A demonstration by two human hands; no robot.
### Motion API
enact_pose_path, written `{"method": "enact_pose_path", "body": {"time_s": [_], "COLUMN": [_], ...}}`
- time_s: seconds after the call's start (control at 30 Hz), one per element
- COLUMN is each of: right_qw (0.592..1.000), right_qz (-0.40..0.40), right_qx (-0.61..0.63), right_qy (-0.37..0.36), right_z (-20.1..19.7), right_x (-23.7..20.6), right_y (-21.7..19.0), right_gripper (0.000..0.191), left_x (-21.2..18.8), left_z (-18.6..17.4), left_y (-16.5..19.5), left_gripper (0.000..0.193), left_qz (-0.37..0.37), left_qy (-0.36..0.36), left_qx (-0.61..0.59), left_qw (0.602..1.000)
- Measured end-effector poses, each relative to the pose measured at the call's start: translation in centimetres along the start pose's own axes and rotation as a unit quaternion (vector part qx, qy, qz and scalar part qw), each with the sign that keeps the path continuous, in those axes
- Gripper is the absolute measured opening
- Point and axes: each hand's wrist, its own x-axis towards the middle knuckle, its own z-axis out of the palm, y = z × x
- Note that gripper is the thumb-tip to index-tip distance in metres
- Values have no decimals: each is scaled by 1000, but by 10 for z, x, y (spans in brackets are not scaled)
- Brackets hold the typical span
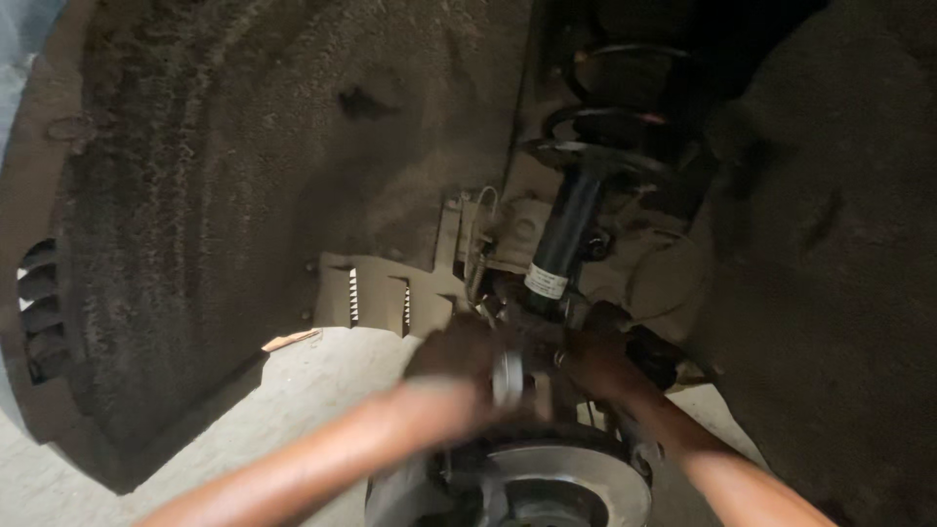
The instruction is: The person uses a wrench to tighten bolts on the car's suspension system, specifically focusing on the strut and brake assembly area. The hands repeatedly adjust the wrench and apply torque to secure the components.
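Both bare forearms reach up from the bottom edge into the wheel well, meeting just above the brake disc point(576, 478). The left hand point(454, 351) comes in from the lower left, wrist bent, blurred by motion; a small round metal part point(508, 376) shows at its fingertips, but whether the grip is closed on it or only pressed against it, I cannot tell. The right hand point(595, 356) sits just beside, across that metal part, knuckles up, fingers curled into the dark joint at the foot of the strut point(566, 234); its grip looks wrapped around something there, yet what it holds is hidden in shadow. Above both hands the strut rises into the coil spring point(615, 122). The disc is cut off by the frame's bottom edge.
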Motion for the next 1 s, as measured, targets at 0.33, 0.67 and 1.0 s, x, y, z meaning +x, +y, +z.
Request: {"method": "enact_pose_path", "body": {"time_s": [0.33,0.67,1.0], "right_qw": [994,998,959], "right_qz": [-89,-57,-154], "right_qx": [5,31,-201], "right_qy": [59,13,127], "right_z": [19,7,16], "right_x": [20,17,29], "right_y": [43,27,35], "right_gripper": [45,44,46], "left_x": [-60,-28,45], "left_z": [18,-7,12], "left_y": [-4,-20,-60], "left_gripper": [105,51,29], "left_qz": [-4,21,59], "left_qy": [-139,-49,282], "left_qx": [-21,-55,19], "left_qw": [990,997,957]}}
